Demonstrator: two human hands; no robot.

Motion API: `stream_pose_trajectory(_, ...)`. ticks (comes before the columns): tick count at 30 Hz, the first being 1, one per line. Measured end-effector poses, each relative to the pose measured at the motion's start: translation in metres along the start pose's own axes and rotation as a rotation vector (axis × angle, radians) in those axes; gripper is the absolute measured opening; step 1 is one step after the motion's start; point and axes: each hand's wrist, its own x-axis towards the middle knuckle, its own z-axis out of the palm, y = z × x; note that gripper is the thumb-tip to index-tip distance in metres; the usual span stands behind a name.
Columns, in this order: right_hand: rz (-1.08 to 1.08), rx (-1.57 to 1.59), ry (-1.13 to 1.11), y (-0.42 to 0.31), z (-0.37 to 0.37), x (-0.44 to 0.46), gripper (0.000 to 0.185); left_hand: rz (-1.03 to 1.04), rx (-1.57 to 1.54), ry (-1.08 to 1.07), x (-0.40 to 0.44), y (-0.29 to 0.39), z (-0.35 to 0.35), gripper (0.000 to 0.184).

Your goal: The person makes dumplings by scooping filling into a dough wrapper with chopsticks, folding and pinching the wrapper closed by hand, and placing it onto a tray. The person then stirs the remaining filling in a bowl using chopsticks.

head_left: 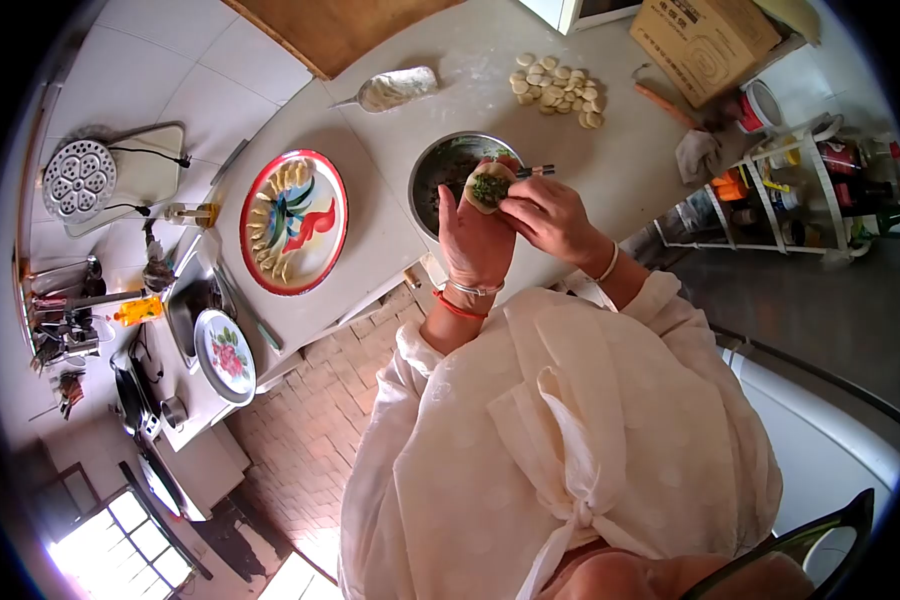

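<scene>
Filled wrapper (473,194) is held above the bowl (425,165) on the left hand (476,238), grip flat, wrapper edge pinched by the right hand (552,216); filling (490,189) may be spilled by tilting.

Bare counter (382,170) between the plate (315,255) at left and the bowl (430,165) permits passage from near to far; the scoop (398,90) obstructs its far end. The left hand (478,235) and right hand (553,218) block the bowl's near right side. A dark handle (541,171) projects right. Dough pieces (555,90) limit far-right access. Further right, open counter extends to the cloth (697,155) and rack (835,195).
</scene>
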Motion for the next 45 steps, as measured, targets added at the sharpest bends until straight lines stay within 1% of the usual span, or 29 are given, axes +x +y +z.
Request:
stream_pose_trajectory(2,-0.015,-0.013,-0.005,0.001,-0.001,0.001,0.022,-0.007,-0.021,0.014,0.001,-0.002,-0.007,0.067)
stream_pose_trajectory(6,0.112,0.135,0.053,-0.002,-0.002,0.003,0.020,-0.025,0.008,0.007,-0.003,-0.001,-0.009,0.057)
stream_pose_trajectory(9,0.245,0.283,0.065,-0.002,0.001,-0.001,0.020,0.019,0.128,0.071,-0.009,-0.002,-0.014,0.052)
stream_pose_trajectory(11,0.345,0.385,0.051,-0.002,0.005,-0.005,0.020,0.054,0.156,0.025,-0.012,-0.002,-0.011,0.047)
stream_pose_trajectory(14,0.394,0.458,0.045,-0.004,0.004,-0.003,0.018,0.095,0.223,-0.007,-0.014,-0.002,-0.009,0.043)
stream_pose_trajectory(17,0.355,0.463,0.057,-0.003,0.004,0.001,0.017,0.108,0.271,-0.009,-0.014,0.000,-0.008,0.044)
stream_pose_trajectory(23,0.375,0.538,0.049,-0.002,0.006,-0.001,0.016,0.134,0.384,0.016,-0.015,0.001,-0.015,0.044)
stream_pose_trajectory(26,0.358,0.502,0.067,-0.005,0.003,0.000,0.017,0.133,0.394,0.040,-0.016,-0.001,-0.012,0.041)
stream_pose_trajectory(27,0.337,0.471,0.067,-0.005,0.003,-0.001,0.018,0.129,0.393,0.052,-0.016,-0.001,-0.011,0.039)
stream_pose_trajectory(30,0.249,0.376,0.060,-0.003,0.000,-0.005,0.021,0.031,0.183,0.058,-0.014,0.004,-0.009,0.039)
stream_pose_trajectory(33,0.140,0.286,0.017,-0.002,-0.003,-0.007,0.022,-0.042,0.148,0.064,-0.012,0.008,-0.012,0.046)
stream_pose_trajectory(35,0.107,0.221,-0.035,-0.006,-0.004,-0.009,0.024,-0.029,0.184,0.057,-0.012,0.006,-0.016,0.046)
stream_pose_trajectory(39,-0.040,0.094,-0.012,-0.003,-0.002,-0.020,0.029,-0.030,0.157,0.074,-0.010,0.003,-0.014,0.049)
stream_pose_trajectory(41,-0.033,0.083,-0.035,-0.004,-0.003,-0.019,0.025,0.002,0.185,0.027,-0.009,0.000,-0.009,0.050)
stream_pose_trajectory(43,-0.047,0.071,-0.060,-0.005,-0.007,-0.010,0.023,0.012,0.199,0.027,-0.009,-0.001,-0.012,0.051)
stream_pose_trajectory(45,-0.045,0.059,-0.073,-0.005,-0.006,-0.010,0.022,-0.005,0.195,-0.011,-0.008,0.000,-0.015,0.049)
